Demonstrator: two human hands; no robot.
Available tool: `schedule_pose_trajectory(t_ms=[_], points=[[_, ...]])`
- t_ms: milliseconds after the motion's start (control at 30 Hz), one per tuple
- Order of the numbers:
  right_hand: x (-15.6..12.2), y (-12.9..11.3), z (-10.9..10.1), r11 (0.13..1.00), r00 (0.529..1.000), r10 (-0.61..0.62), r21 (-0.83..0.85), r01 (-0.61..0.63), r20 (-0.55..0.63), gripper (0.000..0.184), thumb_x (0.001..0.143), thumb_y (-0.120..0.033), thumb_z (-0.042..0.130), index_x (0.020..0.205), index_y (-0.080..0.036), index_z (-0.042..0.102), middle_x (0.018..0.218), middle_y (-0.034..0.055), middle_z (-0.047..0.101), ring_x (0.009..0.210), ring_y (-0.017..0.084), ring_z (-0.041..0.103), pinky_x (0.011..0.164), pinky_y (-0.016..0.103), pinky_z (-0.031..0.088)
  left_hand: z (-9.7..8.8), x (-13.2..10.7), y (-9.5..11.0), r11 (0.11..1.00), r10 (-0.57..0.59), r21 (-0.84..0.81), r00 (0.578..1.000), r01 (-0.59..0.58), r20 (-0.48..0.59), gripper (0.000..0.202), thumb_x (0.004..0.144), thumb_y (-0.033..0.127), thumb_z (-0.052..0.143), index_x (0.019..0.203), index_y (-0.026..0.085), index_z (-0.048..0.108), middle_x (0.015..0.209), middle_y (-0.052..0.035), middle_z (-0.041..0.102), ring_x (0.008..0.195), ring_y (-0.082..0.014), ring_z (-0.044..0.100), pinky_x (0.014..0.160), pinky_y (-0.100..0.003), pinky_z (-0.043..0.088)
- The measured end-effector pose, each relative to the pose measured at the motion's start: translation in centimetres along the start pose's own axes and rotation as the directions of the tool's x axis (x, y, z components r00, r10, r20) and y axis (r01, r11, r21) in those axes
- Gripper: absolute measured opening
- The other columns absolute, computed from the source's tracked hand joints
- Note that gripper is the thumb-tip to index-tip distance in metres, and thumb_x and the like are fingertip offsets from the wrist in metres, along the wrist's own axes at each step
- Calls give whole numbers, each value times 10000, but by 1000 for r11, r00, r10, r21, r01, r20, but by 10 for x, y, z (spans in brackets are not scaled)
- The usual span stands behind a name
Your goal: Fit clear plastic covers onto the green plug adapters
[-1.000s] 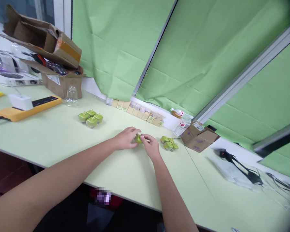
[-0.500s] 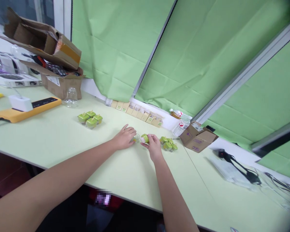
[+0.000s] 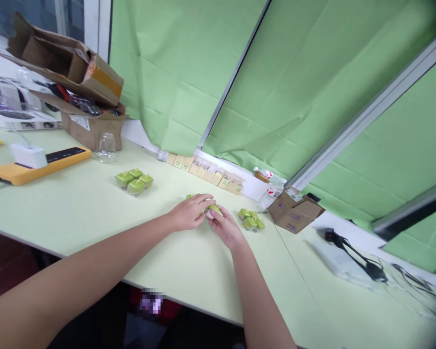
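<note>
Two hands met on one small green piece [image 3: 212, 209], both grips clenched on it: the left hand [image 3: 187, 214] covered it from above, the right hand [image 3: 225, 227] pinched it from the near side. It sat low at the middle of the bench [image 3: 94, 213], resting or just lifted, I could not tell. A cluster of like green pieces [image 3: 250, 219] lay near on the right, another cluster [image 3: 134, 179] well apart to the left. So small a piece could have slipped from so crowded a hold and knocked into the near cluster.
</note>
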State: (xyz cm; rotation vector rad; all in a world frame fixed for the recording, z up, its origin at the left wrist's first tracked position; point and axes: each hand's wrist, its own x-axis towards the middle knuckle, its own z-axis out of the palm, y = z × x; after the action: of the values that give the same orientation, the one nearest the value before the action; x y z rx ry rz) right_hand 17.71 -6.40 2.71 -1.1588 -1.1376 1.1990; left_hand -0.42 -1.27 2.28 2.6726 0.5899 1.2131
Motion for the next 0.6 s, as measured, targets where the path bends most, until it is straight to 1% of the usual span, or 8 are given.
schedule_pose_trajectory(t_ms=[133,233,300,400,467,600], points=[[-4,-3,4,998,995,67,3,-67,80,478,725,-442,772,1134,-258,607,944,32,714,828,181,683,680,286,515,-1,0,3,998,48,-45,998,-46,51,534,812,73,463,1300,280,515,1285,-58,559,1173,-226,523,997,-371,445],[-5,-2,4,995,985,99,18,-102,143,450,744,-435,760,1130,-269,601,888,7,701,735,144,660,626,249,472,-3,-1,4,996,35,-80,997,-30,67,477,800,108,508,1248,267,546,1207,-59,573,1099,-217,548,936,-342,467],[-5,0,3,993,978,109,32,-117,178,422,762,-446,744,1117,-271,596,812,-14,672,661,117,619,615,240,455,-5,-2,5,995,13,-101,996,-5,84,469,801,141,530,1254,263,542,1164,-61,569,1049,-212,560,887,-327,479],[-5,2,3,991,974,117,43,-127,194,402,771,-485,727,1087,-282,585,694,-56,575,564,93,522,576,233,422,-6,-2,7,989,-12,-146,995,27,101,456,830,175,514,1273,283,536,1117,-52,562,996,-200,569,847,-312,480],[-5,2,4,991,972,118,41,-129,205,398,766,-500,727,1070,-289,581,671,-68,527,540,88,469,552,228,391,-7,-2,8,982,-27,-181,994,47,109,448,845,189,500,1277,300,537,1106,-46,554,969,-192,573,830,-304,477],[-6,1,8,992,967,95,63,-113,237,416,744,-471,757,1078,-291,587,671,-74,499,534,81,416,548,229,359,-9,0,10,974,-40,-215,990,68,136,457,830,173,497,1260,316,554,1143,-39,543,952,-185,576,807,-292,472]])
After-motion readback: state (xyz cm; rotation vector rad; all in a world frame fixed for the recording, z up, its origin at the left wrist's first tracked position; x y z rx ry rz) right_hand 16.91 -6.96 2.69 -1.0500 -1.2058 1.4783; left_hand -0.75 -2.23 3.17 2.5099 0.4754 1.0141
